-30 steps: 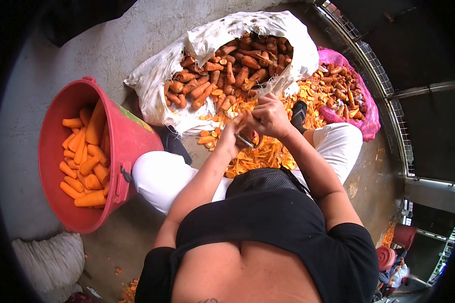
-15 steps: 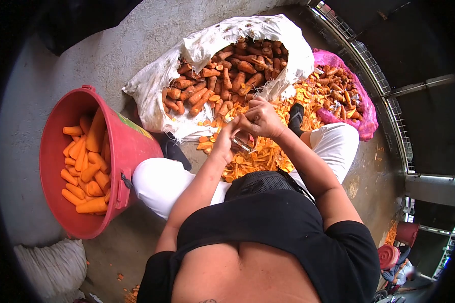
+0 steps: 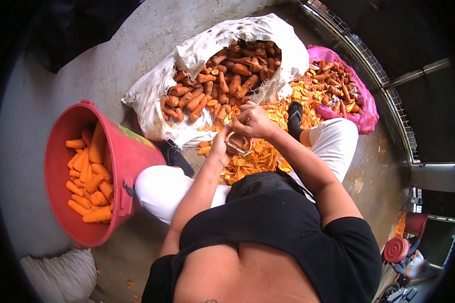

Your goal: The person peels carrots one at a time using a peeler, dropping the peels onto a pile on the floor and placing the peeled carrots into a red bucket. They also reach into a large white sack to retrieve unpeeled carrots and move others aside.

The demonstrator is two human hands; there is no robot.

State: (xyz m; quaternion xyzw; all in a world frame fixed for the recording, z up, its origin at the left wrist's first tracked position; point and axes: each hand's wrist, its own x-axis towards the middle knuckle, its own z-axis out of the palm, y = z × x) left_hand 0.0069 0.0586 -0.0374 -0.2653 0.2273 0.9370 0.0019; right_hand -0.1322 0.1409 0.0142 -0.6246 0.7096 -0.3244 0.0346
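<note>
From my remote seat I am reading this as the peeling step. Both hands are meeting just above the middle of the frame, over the heap of peelings point(image 3: 258, 159) on the floor point(image 3: 86, 65).

The left hand point(image 3: 220, 144) is curling shut, and the metal peeler point(image 3: 238, 147) is showing just below where the hands touch. I judge this hand is gripping it, though the fingers are covering the handle. The right hand point(image 3: 253, 121) is bunching into a loose fist pressed against the left, fingers tucked in. Whatever it is pinching is hidden behind the knuckles, so I cannot tell what it is.

The white sack point(image 3: 151, 96) of unpeeled carrots point(image 3: 217, 76) is gaping open just beyond the hands, in the upper middle. A pink net bag point(image 3: 363, 112) is lying at the upper right. The red bucket point(image 3: 134, 154), holding peeled carrots point(image 3: 88, 177), is standing at the left, well apart from the hands.

As I judge it, another stroke would call for the right hand turning its piece to bare a fresh side, with the blade running away from the fingers.
</note>
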